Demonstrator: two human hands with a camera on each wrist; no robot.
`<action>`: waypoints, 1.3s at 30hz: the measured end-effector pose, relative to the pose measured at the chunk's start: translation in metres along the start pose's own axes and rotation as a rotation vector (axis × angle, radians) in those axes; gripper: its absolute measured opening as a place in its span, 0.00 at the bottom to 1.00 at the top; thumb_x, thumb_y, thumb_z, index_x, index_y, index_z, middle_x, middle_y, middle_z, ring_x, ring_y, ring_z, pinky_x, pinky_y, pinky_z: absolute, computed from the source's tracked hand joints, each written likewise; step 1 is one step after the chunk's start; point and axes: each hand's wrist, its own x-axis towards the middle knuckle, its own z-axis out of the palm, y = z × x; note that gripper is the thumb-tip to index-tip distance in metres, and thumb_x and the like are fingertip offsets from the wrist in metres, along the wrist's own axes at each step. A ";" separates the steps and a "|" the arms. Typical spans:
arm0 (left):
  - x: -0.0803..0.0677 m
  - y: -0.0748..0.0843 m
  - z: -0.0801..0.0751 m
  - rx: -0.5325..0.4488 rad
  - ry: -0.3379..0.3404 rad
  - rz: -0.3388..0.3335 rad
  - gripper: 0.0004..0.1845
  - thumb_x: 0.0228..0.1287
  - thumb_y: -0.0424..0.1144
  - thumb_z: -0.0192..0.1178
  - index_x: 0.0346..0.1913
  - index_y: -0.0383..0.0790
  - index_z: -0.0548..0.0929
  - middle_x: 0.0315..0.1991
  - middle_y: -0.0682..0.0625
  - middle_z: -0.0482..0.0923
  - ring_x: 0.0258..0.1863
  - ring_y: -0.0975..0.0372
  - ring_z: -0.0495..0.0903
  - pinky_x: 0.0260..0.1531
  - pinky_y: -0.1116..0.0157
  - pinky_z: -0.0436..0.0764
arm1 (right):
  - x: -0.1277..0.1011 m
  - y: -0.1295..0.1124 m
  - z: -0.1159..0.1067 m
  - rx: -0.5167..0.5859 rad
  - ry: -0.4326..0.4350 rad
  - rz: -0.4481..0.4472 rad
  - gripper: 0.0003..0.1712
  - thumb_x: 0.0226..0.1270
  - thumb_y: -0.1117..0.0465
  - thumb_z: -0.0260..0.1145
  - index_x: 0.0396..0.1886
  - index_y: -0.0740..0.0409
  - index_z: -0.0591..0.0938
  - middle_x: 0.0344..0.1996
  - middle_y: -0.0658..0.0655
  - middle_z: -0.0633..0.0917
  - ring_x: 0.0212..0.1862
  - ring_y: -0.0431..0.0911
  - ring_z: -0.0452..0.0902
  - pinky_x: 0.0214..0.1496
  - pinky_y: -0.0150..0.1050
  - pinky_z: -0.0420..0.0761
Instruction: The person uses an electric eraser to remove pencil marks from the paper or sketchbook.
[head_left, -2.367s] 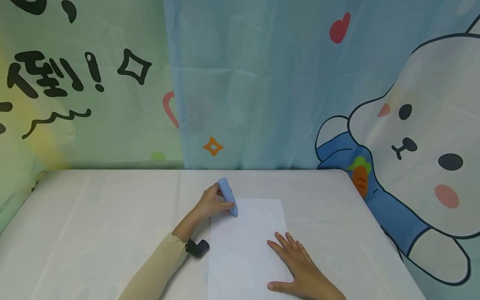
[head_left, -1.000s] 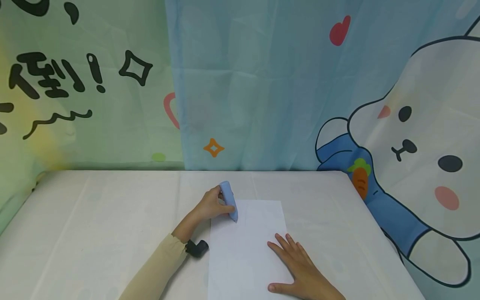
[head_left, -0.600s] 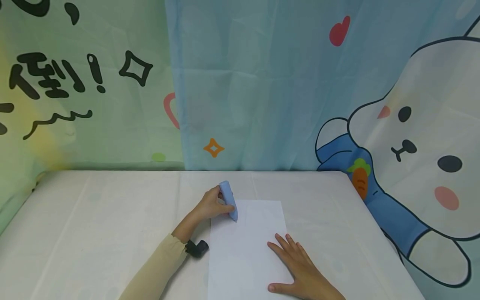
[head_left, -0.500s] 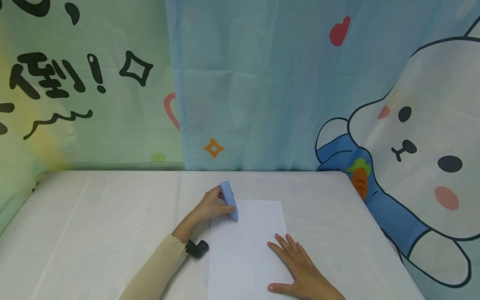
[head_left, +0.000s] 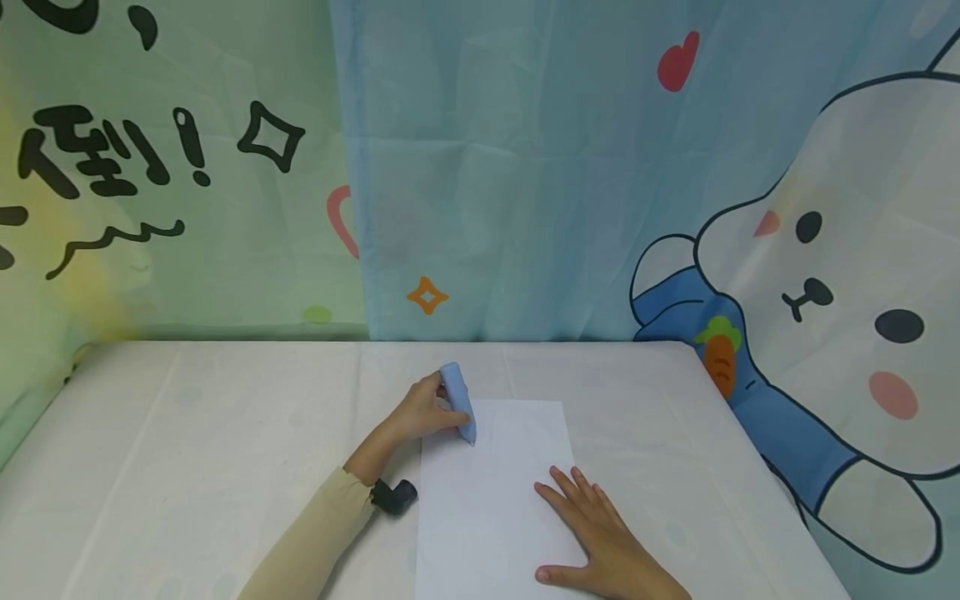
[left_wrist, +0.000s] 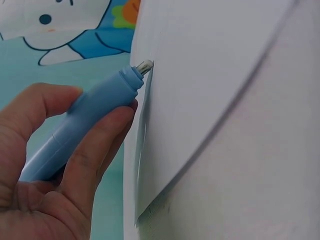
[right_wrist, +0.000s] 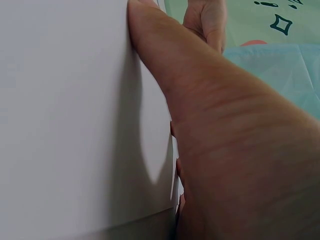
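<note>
Now my left hand (head_left: 426, 410) grips a blue pen (head_left: 457, 402), tip touching the paper's (head_left: 487, 500) far left corner, barrel tilted away; my right hand (head_left: 600, 537) lies flat and spread on the paper's near right side, mid-tabletop (head_left: 187, 467).

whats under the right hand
The right hand lies flat with straight fingers on the white sheet of paper, which rests on the table. The paper beneath the palm is covered.
</note>
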 end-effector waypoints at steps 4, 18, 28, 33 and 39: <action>0.000 0.001 0.000 -0.016 0.015 -0.003 0.22 0.51 0.31 0.70 0.47 0.28 0.72 0.37 0.41 0.79 0.33 0.59 0.79 0.33 0.69 0.76 | 0.000 -0.001 -0.001 0.006 -0.009 0.010 0.58 0.48 0.30 0.70 0.75 0.50 0.61 0.77 0.60 0.51 0.77 0.63 0.36 0.71 0.69 0.35; 0.002 -0.004 0.001 0.003 0.030 -0.003 0.23 0.52 0.32 0.70 0.48 0.28 0.73 0.39 0.41 0.79 0.37 0.57 0.78 0.35 0.68 0.76 | 0.000 0.000 -0.001 0.016 -0.009 -0.004 0.58 0.49 0.30 0.70 0.75 0.52 0.61 0.77 0.62 0.52 0.76 0.64 0.36 0.70 0.69 0.35; 0.001 -0.002 0.001 -0.026 0.017 0.007 0.23 0.52 0.31 0.70 0.49 0.28 0.73 0.39 0.41 0.79 0.36 0.57 0.79 0.34 0.68 0.77 | 0.001 -0.001 0.000 0.000 -0.015 0.028 0.59 0.48 0.29 0.69 0.75 0.50 0.61 0.77 0.59 0.52 0.77 0.63 0.36 0.71 0.69 0.35; 0.001 -0.003 0.001 -0.023 0.039 0.013 0.23 0.53 0.31 0.70 0.50 0.28 0.73 0.41 0.40 0.79 0.38 0.56 0.79 0.35 0.67 0.78 | 0.001 -0.001 0.000 0.003 -0.016 0.023 0.58 0.48 0.29 0.69 0.75 0.51 0.61 0.77 0.60 0.52 0.77 0.63 0.36 0.71 0.69 0.36; 0.001 -0.002 0.001 -0.009 0.034 0.015 0.24 0.52 0.31 0.70 0.50 0.28 0.73 0.40 0.41 0.79 0.38 0.59 0.77 0.36 0.69 0.77 | 0.000 -0.001 0.000 0.010 -0.011 0.021 0.58 0.48 0.29 0.70 0.75 0.50 0.61 0.77 0.60 0.53 0.77 0.63 0.36 0.71 0.69 0.35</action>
